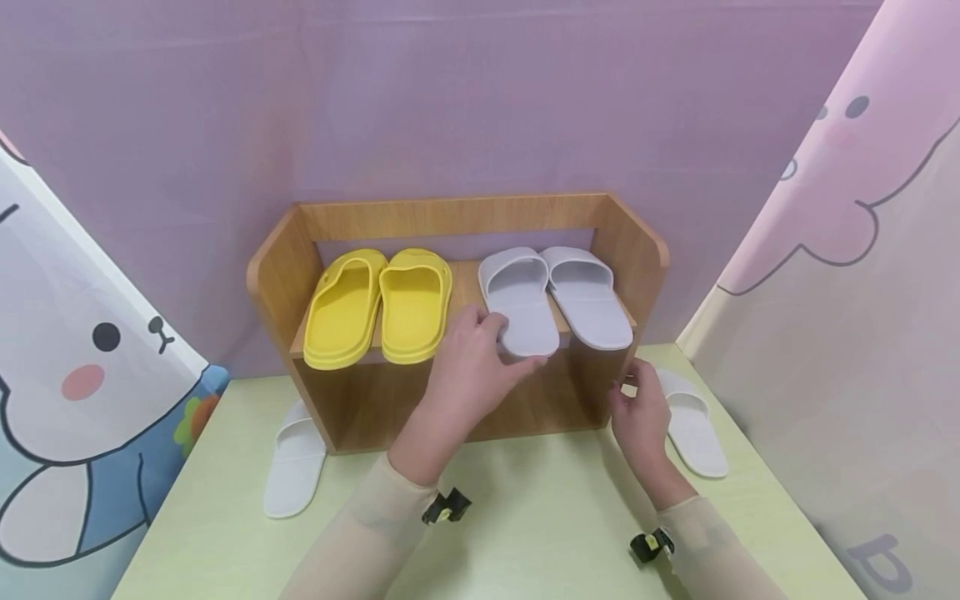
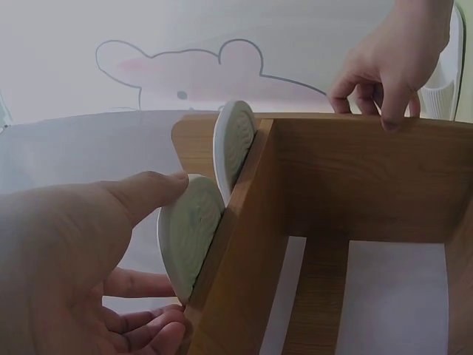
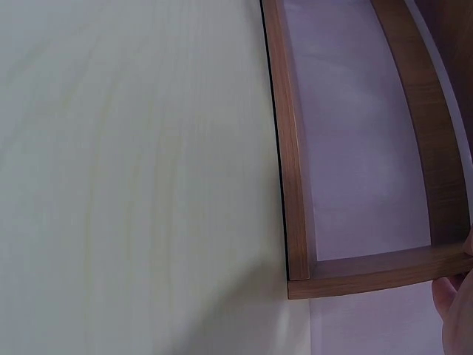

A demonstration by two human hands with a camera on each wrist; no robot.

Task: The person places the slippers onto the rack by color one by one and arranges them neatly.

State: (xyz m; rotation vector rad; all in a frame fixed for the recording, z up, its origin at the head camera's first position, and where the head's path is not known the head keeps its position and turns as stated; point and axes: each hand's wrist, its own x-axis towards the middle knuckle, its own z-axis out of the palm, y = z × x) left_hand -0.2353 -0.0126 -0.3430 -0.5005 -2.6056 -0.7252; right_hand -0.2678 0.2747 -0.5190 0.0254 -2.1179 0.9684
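A wooden shoe rack (image 1: 450,212) stands against the back wall. On its upper shelf, a pair of pale grey slippers sits at the right, beside a pair of yellow clogs (image 1: 342,312). My left hand (image 1: 468,367) pinches the heel end of the left grey slipper (image 1: 522,304), whose sole overhangs the shelf edge. The left wrist view shows the thumb and fingers on either side of that sole (image 2: 191,233). The other grey slipper (image 1: 592,300) lies next to it. My right hand (image 1: 642,412) grips the front edge of the rack's right side panel; only a sliver shows in the right wrist view.
One white slipper (image 1: 295,467) lies on the pale table (image 1: 525,525) left of the rack, another (image 1: 697,429) to its right. The lower compartment (image 1: 390,408) opens toward me. Cartoon-printed cloths hang at both sides, with a purple cloth (image 1: 465,100) behind.
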